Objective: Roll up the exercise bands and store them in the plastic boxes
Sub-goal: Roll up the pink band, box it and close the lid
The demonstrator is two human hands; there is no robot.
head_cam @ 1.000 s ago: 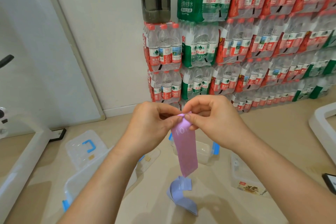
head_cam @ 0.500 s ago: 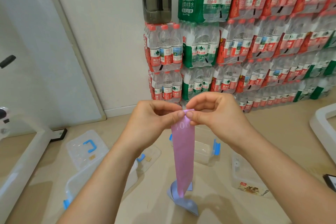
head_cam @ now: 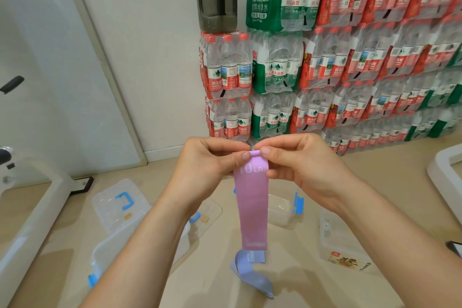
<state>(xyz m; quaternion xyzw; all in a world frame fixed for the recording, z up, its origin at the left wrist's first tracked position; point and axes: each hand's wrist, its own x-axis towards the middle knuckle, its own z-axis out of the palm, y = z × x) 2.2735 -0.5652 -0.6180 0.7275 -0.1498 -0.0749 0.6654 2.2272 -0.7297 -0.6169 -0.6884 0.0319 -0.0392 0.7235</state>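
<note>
While the pink band (head_cam: pixel 252 207) is now hanging longer than a second ago, both hands (head_cam: pixel 210 160) (head_cam: pixel 300 162) are pinching its top edge, fingers clamped, starting the roll above the open boxes (head_cam: pixel 285 207).

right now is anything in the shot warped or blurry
Head view: wide-angle bending curves the stacked water bottle packs and door frame near the edges; the pink band and its "10 LB" print are sharp; soft, even light, faint floor shadows.
</note>
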